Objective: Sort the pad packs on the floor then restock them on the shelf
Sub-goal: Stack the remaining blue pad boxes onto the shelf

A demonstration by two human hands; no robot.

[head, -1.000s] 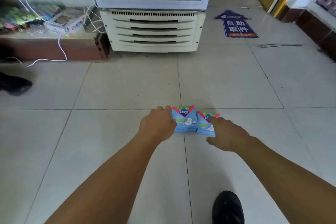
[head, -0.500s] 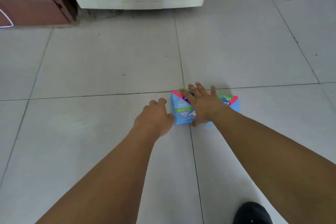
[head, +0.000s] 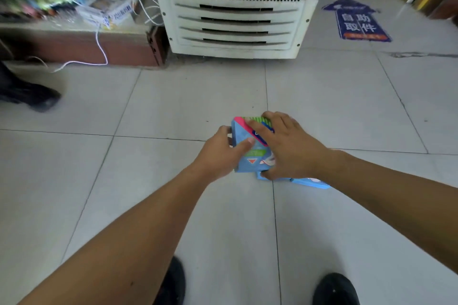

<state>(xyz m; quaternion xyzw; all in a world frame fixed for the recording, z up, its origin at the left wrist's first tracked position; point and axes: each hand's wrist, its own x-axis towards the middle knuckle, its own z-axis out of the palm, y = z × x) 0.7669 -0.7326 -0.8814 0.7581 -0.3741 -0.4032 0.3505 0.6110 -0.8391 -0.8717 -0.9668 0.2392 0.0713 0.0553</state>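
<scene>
Half a second on, the blue plastic pad pack [head: 249,148] is tipped up off the pale floor tiles in front of the white cooler grille [head: 235,22], left hand [head: 218,153] and right hand [head: 285,146] gripping it, above 1 flat blue pack [head: 309,182], so stacking has begun.

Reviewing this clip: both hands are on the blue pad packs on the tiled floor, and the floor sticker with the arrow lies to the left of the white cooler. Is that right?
Not quite. The head view shows the arrow floor sticker to the right of the white cooler, not the left. The rest holds: the left hand and right hand are both on the blue pad packs on the tiled floor.
</scene>
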